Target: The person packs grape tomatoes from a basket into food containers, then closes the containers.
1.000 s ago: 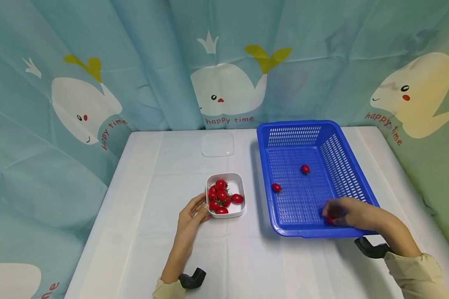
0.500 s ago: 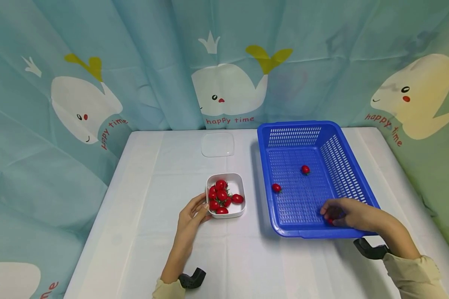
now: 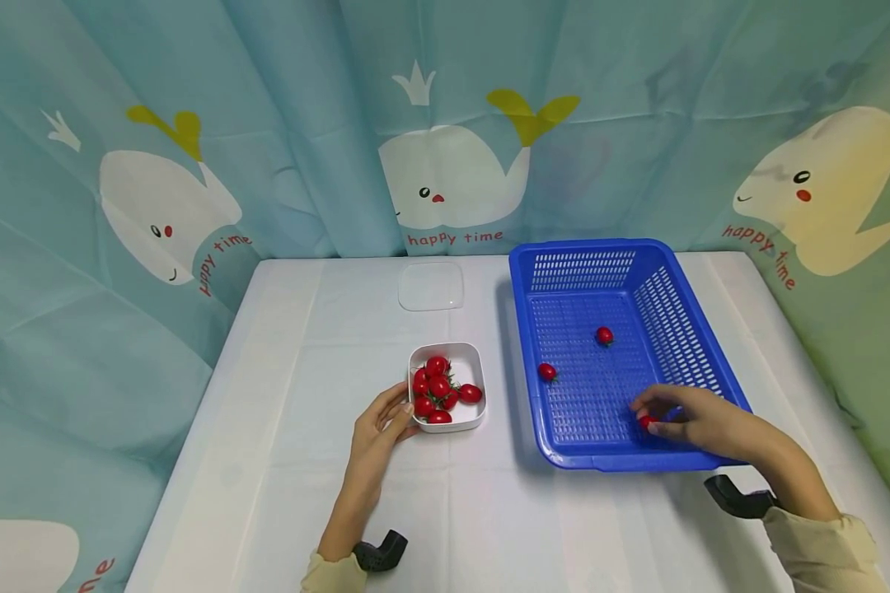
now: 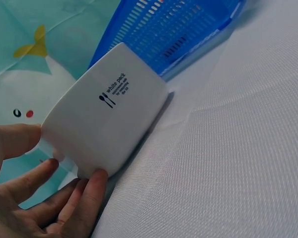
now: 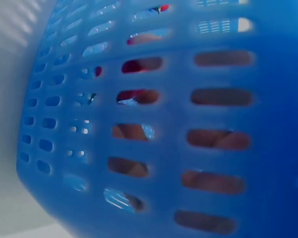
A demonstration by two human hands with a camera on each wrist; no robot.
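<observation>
My right hand (image 3: 671, 416) reaches over the near wall of the blue slotted basket (image 3: 700, 346) and pinches a red cherry tomato (image 3: 646, 422) between thumb and fingers, just above the basket floor. Two more tomatoes (image 3: 604, 335) lie on that floor, the second tomato (image 3: 547, 371) nearer the left wall. My left hand (image 3: 386, 420) holds the near left corner of a small white tub (image 3: 473, 354) filled with several cherry tomatoes (image 3: 437, 389). In the left wrist view my fingers (image 4: 84, 198) and thumb press the white tub (image 4: 104, 129). The right wrist view shows only the basket wall (image 5: 154, 124), close and blurred.
A clear plastic lid (image 3: 431, 287) lies at the back of the white table (image 3: 282, 461). Whale-print curtains (image 3: 193, 140) close in the table on the left, back and right. The basket fills the table's right half.
My right hand has lifted slightly and shifted a little farther into the basket, so the tomato in its fingers now shows. The left hand and the tub have not moved.
</observation>
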